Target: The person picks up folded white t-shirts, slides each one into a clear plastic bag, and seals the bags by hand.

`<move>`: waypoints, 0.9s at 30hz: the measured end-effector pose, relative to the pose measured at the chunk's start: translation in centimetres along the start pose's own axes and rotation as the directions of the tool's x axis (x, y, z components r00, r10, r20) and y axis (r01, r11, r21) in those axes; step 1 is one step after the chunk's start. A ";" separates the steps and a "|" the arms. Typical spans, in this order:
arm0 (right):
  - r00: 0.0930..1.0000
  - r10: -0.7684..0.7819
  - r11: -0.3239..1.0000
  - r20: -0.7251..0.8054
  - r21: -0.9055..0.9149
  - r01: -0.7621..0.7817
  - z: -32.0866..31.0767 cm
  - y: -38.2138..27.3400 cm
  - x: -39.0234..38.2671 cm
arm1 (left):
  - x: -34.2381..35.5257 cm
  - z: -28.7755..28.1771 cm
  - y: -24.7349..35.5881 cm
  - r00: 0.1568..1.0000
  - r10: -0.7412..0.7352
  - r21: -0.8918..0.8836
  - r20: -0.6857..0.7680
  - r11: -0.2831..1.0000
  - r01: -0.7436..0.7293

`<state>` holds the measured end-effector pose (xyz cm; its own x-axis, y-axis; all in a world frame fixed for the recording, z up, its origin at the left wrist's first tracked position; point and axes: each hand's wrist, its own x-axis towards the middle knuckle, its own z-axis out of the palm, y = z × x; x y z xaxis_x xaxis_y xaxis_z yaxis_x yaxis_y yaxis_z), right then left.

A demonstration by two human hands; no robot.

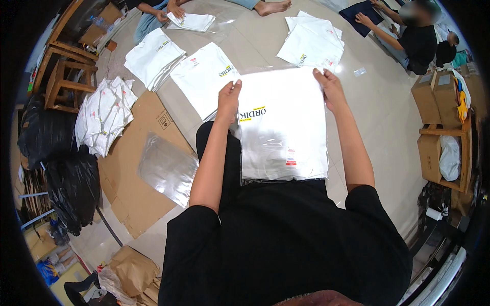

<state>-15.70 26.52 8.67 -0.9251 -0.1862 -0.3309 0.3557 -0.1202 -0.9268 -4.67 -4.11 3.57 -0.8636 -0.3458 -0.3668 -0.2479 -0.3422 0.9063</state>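
A folded white shirt in a clear plastic bag (283, 135) lies before me, its lower end over my lap. It bears a dark print with yellow marks and a small red-and-white label. My left hand (228, 102) pinches the bag's far left corner, thumb on top. At the far right corner my right hand (331, 89) grips the bag's edge the same way. Just left of my left hand lies a stack of folded white shirts (201, 76) on the floor. Beyond my right hand is another pile of white shirts (312, 43).
A cardboard sheet (132, 188) at left carries clear plastic bags (168, 168). Beside it are bagged white shirts (104, 115), black sacks (71, 188) and a wooden stool (69, 84). Another shirt stack (154, 57) lies farther off. Co-workers handle garments at the far side; boxes (434, 99) stand right.
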 end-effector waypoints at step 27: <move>0.771 -0.621 0.708 0.142 -0.322 0.629 -0.9 -21.2 -11.5 | -11.0 1.3 24.4 0.589 0.776 0.052 0.227 0.594 -0.803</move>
<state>-12.69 32.06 32.03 -0.9151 -0.2078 0.3456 -0.3731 0.1113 -0.9211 -1.78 -7.56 30.01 -0.8004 -0.2712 0.5347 0.5232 0.1195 0.8438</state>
